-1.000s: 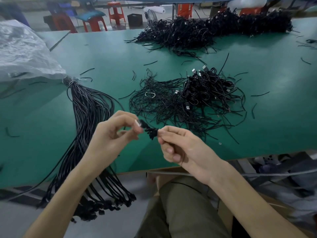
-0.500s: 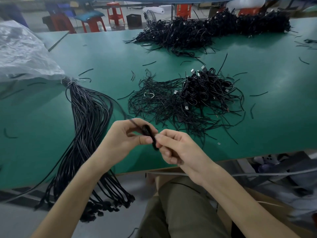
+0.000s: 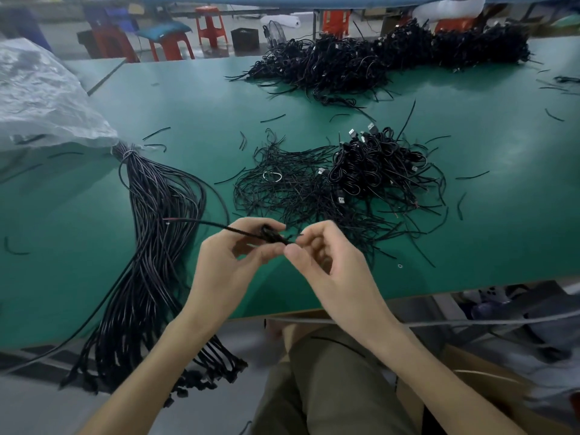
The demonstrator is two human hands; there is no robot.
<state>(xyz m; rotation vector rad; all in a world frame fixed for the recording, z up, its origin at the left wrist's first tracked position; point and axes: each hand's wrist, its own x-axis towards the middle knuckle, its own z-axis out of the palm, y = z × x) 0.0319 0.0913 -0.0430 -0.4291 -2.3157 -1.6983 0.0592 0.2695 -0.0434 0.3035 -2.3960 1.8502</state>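
1. Hands meet over the near part of the green table (image 3: 502, 246) in the head view: your left hand (image 3: 226, 265) and your right hand (image 3: 332, 268) sit close together, fingertips almost touching.
2. Your left hand pinches a thin black cable (image 3: 216, 226) between thumb and forefinger, right at a small wound knot in it.
3. The cable's free end sticks out to the left, over the bundle of long cables (image 3: 150, 246).
4. Your right hand pinches the short tail on the other side of that knot, thumb against forefinger, with the other 3 fingers loosely curled.
5. That bundle is tied at its far end, and its plug ends hang over the table edge beside your left forearm.
6. Just beyond your hands lies a loose pile of wires and USB leads (image 3: 361, 180).
7. A larger black heap (image 3: 392, 54) stretches along the far edge.
8. A crumpled plastic bag (image 3: 40, 98) sits at the far left, touching the bundle's tied end.
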